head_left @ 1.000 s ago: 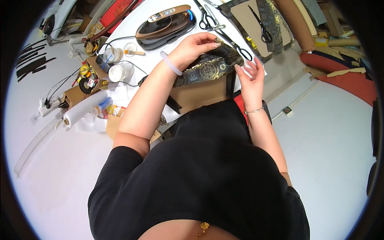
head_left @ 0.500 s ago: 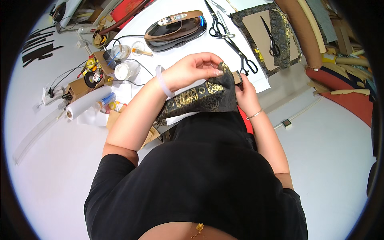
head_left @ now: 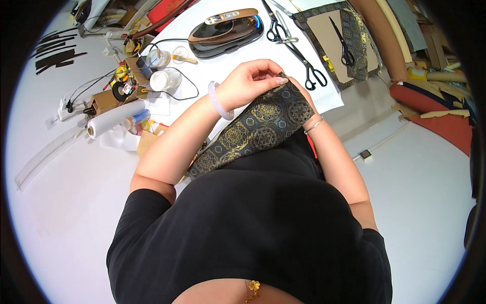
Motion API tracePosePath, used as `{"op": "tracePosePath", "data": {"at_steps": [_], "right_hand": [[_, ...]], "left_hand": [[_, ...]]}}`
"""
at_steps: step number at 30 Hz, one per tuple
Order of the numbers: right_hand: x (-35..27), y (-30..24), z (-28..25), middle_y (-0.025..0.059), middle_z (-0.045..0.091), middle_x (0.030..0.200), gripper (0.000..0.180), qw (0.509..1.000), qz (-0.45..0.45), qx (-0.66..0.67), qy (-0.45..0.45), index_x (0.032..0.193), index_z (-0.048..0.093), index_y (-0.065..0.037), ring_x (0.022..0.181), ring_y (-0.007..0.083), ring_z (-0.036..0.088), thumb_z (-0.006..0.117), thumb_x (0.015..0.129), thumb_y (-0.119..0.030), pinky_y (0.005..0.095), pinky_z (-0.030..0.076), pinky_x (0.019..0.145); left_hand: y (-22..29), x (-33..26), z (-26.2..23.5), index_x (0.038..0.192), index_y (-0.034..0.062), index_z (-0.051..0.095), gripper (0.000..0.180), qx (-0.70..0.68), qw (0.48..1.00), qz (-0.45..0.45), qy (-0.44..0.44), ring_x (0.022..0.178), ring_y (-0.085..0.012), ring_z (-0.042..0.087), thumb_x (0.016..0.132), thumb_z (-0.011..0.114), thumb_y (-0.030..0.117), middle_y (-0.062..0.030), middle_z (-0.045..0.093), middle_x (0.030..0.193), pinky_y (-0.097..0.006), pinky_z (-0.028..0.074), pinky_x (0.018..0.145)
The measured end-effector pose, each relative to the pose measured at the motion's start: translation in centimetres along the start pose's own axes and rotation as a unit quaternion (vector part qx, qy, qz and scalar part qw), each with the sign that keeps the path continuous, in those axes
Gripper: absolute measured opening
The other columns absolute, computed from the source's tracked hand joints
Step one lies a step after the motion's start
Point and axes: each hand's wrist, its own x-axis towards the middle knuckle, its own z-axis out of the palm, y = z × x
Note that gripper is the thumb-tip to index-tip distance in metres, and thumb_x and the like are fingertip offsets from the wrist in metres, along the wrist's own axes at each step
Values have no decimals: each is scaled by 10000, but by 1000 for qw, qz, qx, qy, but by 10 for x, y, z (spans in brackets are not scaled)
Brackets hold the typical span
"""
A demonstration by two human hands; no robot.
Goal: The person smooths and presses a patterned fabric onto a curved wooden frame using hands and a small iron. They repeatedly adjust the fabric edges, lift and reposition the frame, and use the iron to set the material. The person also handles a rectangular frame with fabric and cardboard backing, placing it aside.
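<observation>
Patterned cloth (head_left: 263,124): slanting lengthwise, lower left to upper right; left hand (head_left: 253,81) is pinching its top end; right hand (head_left: 306,95) is lying partly behind, grip hidden.

The brocade fabric (head_left: 258,126) hides much of the right hand (head_left: 308,103); beyond the fabric, the top edge crops 1 brown roll (head_left: 375,38).

The single view is the left of two fisheye cameras worn on the head, facing steeply down and forward over the wearer's own body. The black shirt (head_left: 248,223) fills the lower middle, nearest the lens; the left hand (head_left: 248,83) and right hand (head_left: 308,104) lie farther off, above centre. The table (head_left: 215,71) spreads across the upper frame, and pale floor (head_left: 415,202) bends toward the dark round border.
</observation>
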Motion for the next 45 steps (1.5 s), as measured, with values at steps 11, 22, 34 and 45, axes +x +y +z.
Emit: {"op": "tracePosePath", "data": {"at_steps": [11, 22, 34, 45], "right_hand": [[-18, 26, 5, 108, 671, 1319, 377, 963, -102, -210, 135, 1410, 583, 13, 1179, 175, 646, 542, 1035, 2, 313, 514, 1062], [-21, -1, 25, 256, 724, 1018, 206, 757, -164, -585, 242, 1073, 696, 8, 945, 463, 698, 605, 889, 16, 476, 575, 829], [-33, 4, 28, 220, 744, 1128, 373, 819, -113, -527, 197, 1300, 665, -23, 1028, 349, 740, 618, 938, 56, 368, 568, 908], [-68, -17, 16, 96, 660, 1317, 363, 966, -103, -122, 203, 1350, 619, 9, 1237, 179, 605, 483, 1123, -240, 364, 462, 1113]], "left_hand": [[-27, 4, -1, 1188, 1, 694, 220, -36, 997, 55, 42, 1040, -97, 668, 1012, 732, 128, -28, 727, 1107, -260, 540, 963], [-29, 12, 0, 1183, 10, 721, 298, 58, 995, 34, 73, 917, -78, 685, 983, 775, 224, -37, 751, 1001, -245, 569, 813], [-32, -17, 15, 1197, 3, 697, 231, -17, 995, 29, 96, 1009, -90, 681, 1026, 714, 157, -28, 737, 1081, -257, 554, 923], [-37, -6, 22, 1181, 6, 683, 194, -47, 995, 46, 80, 1015, -86, 666, 1017, 723, 101, -24, 718, 1087, -252, 544, 916]]}}
